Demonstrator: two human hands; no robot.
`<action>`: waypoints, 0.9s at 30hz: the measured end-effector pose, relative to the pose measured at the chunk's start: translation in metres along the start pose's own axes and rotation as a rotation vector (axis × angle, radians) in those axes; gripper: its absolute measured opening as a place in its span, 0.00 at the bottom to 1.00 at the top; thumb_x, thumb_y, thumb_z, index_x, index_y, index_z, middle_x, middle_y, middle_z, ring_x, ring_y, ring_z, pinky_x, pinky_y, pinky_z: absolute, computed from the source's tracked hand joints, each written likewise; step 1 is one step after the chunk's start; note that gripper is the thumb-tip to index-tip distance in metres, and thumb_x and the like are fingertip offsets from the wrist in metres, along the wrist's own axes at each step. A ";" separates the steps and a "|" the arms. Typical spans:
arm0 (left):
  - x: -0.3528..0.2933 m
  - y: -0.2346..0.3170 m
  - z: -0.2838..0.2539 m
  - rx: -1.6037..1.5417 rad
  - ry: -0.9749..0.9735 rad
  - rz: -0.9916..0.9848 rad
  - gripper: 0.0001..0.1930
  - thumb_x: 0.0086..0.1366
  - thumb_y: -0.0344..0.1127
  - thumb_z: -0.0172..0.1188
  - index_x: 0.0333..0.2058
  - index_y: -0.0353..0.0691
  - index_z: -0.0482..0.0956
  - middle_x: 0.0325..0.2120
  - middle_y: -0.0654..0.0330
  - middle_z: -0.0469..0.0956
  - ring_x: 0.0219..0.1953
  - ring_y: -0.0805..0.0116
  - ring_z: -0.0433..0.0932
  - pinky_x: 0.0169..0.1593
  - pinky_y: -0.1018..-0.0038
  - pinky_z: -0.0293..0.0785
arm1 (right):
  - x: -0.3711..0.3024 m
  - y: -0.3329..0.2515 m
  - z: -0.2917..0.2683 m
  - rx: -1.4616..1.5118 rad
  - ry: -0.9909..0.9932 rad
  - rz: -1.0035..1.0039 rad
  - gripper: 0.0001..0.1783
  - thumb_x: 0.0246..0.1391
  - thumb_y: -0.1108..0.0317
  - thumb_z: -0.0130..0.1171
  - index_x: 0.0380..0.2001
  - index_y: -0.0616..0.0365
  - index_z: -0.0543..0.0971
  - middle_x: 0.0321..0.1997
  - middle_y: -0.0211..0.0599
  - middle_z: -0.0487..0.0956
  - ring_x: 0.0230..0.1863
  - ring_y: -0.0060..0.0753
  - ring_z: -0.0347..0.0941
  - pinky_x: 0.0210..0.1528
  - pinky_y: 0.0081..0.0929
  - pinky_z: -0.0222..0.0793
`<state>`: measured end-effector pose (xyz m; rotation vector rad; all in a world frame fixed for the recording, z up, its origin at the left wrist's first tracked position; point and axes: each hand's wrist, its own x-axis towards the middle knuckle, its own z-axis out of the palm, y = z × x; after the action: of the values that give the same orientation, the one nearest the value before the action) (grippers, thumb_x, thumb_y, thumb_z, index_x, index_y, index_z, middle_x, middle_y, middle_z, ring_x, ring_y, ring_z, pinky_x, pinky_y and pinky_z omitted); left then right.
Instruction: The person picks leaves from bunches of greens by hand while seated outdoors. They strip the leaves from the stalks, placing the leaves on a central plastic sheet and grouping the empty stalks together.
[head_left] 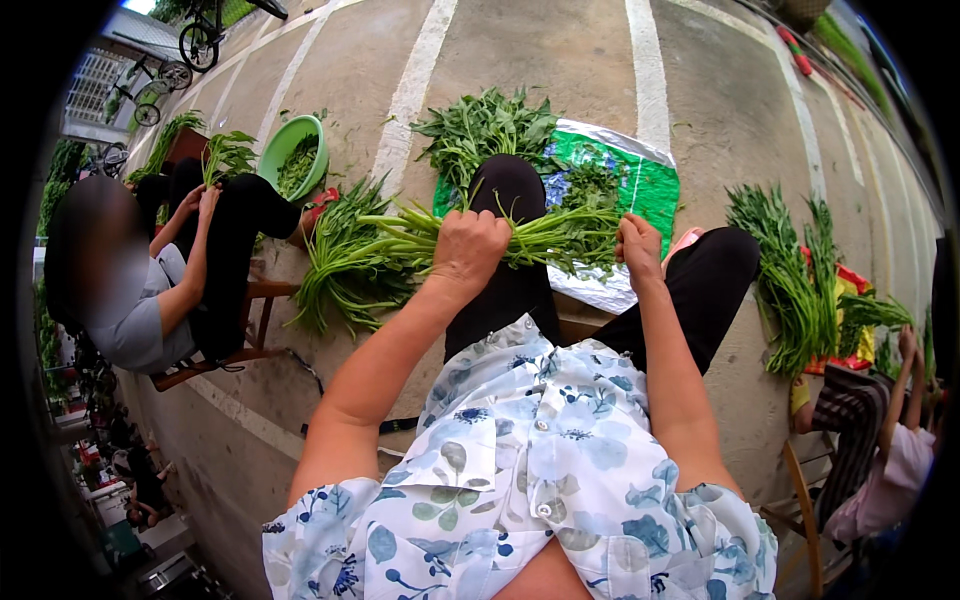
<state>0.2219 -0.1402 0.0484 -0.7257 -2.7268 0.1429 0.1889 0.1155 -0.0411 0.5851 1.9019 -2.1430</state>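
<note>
My left hand (470, 245) is wrapped round the middle of a bunch of water spinach (560, 235), held crosswise over my knees. Pale green stems stick out to its left, and leafy parts reach to the right. At the leafy end my right hand (640, 245) is closed in a pinch on the greens; the exact piece between its fingers is too small to make out. Beyond my knees, a leafy heap (490, 130) lies by a green and silver plastic sheet (655, 190). More long stems (345, 265) lie on the ground at left.
A person (150, 290) on a wooden chair at left handles greens beside a green basin (295, 160). At right lies another pile of greens (790, 280), near a second person (880, 490) holding a bunch. Bicycles (200, 45) stand far left on the striped concrete.
</note>
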 end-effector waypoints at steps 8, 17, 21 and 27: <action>0.000 0.000 0.001 -0.006 0.007 0.000 0.03 0.45 0.31 0.54 0.16 0.45 0.69 0.15 0.62 0.69 0.22 0.65 0.73 0.27 0.69 0.66 | -0.017 -0.051 0.051 -0.308 -0.225 -0.401 0.20 0.51 0.67 0.55 0.46 0.66 0.72 0.36 0.37 0.76 0.28 0.19 0.67 0.28 0.19 0.64; -0.002 0.000 -0.002 0.005 -0.017 -0.009 0.03 0.46 0.31 0.53 0.17 0.45 0.70 0.16 0.63 0.70 0.22 0.65 0.73 0.27 0.70 0.66 | -0.016 -0.077 0.101 -0.291 -0.669 -0.221 0.24 0.54 0.66 0.53 0.51 0.69 0.67 0.28 0.28 0.71 0.20 0.14 0.63 0.19 0.15 0.60; -0.002 0.000 0.000 -0.019 -0.021 -0.027 0.03 0.46 0.31 0.53 0.18 0.44 0.69 0.17 0.63 0.68 0.23 0.65 0.72 0.29 0.70 0.66 | -0.011 -0.070 0.105 -0.292 -0.641 -0.193 0.24 0.54 0.63 0.54 0.50 0.68 0.68 0.25 0.26 0.72 0.17 0.13 0.63 0.16 0.15 0.59; -0.001 0.001 0.000 -0.026 -0.031 -0.031 0.03 0.47 0.31 0.53 0.18 0.44 0.69 0.17 0.62 0.68 0.23 0.65 0.72 0.29 0.70 0.66 | -0.011 -0.070 0.104 -0.290 -0.664 -0.125 0.22 0.54 0.56 0.53 0.41 0.67 0.74 0.22 0.27 0.72 0.16 0.13 0.63 0.15 0.15 0.58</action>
<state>0.2236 -0.1399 0.0479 -0.6930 -2.7725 0.1122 0.1541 0.0217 0.0357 -0.2812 1.8188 -1.7549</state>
